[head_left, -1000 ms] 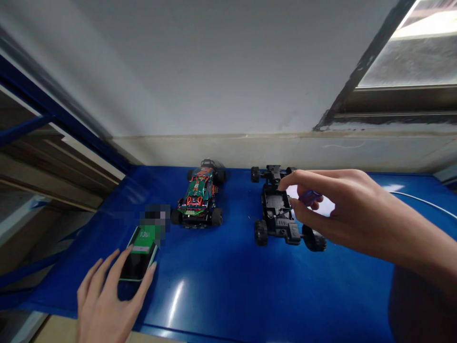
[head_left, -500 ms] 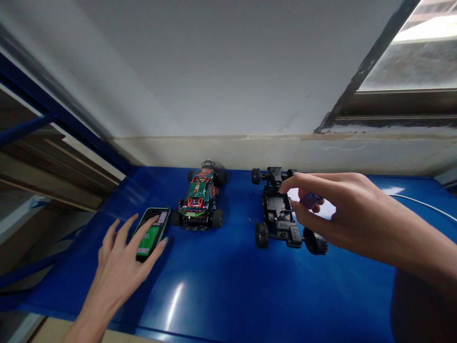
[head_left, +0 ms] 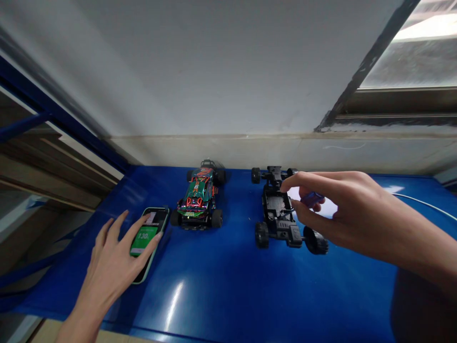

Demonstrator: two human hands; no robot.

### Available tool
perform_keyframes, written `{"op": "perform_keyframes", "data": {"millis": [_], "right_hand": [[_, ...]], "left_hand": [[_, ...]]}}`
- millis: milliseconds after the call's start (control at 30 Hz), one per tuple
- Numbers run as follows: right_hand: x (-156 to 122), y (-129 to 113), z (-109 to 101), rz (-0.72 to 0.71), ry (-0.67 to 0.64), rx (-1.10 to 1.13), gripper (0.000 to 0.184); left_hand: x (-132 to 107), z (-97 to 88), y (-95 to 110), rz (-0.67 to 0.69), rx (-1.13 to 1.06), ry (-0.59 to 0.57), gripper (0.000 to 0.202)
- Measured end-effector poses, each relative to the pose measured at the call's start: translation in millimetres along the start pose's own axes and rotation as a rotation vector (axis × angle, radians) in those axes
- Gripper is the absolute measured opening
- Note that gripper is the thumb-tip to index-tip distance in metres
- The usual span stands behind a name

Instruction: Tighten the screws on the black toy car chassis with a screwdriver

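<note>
Blue, glossy and catching the light from the window, the tabletop (head_left: 221, 290) carries everything in reach. The person's left hand (head_left: 114, 259) lies flat with its fingers spread over a phone (head_left: 147, 236) near the left edge; the screen glows green and shows a number, and two fingertips rest on it while the thumb lies along the phone's right side. That grip is loose and wide open, pressing rather than clasping.

Just beyond the phone, near the wall, stands a finished toy car (head_left: 199, 196) with a shiny green and red body and four black wheels. To its right, a gap apart, sits a bare black chassis (head_left: 278, 214), body off, with its wheels on.

The right hand (head_left: 332, 205) hovers over the right side of that chassis. Its grip is pinched narrow: the thumb and fingers curl around a small purple part (head_left: 312, 198), held just above the tabletop and right beside the chassis frame, with the forefinger stretched out over the chassis front. I can't tell whether the part touches the chassis.

A thin white cable (head_left: 421, 201) runs across the far right of the tabletop.
</note>
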State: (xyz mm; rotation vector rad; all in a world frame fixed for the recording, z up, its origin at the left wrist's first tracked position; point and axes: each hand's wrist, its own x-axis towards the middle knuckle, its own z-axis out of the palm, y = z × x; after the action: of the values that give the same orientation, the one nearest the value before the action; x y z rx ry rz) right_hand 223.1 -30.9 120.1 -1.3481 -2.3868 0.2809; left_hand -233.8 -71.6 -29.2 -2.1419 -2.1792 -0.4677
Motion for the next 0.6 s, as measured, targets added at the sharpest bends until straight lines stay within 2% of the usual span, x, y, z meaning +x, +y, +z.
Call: {"op": "perform_keyframes", "data": {"millis": [100,200,300,400,500,600], "right_hand": [[-1,1,0,0.005,-0.001,0.010,0.018],[-1,2,0,-0.009,0.006,0.026,0.019],[-1,2,-1,-0.002,0.004,0.023,0.019],[-1,2,-1,0.008,0.002,0.012,0.019],[0,3,0,-0.018,0.011,0.010,0.019],[0,2,-1,-0.033,0.016,0.004,0.017]], "left_hand": [[-2,4.6,2,0.054,0.081,-0.020,0.060],[-4,7.6,4,0.070,0.074,0.002,0.052],[-5,6.7,5,0.087,0.076,-0.021,0.046],[-4,3.3,5,0.094,0.092,-0.032,0.047],[-1,-0.3,13,0.109,0.075,0.035,0.052],[-1,-3.9,42,0.172,-0.023,0.169,0.044]]}}
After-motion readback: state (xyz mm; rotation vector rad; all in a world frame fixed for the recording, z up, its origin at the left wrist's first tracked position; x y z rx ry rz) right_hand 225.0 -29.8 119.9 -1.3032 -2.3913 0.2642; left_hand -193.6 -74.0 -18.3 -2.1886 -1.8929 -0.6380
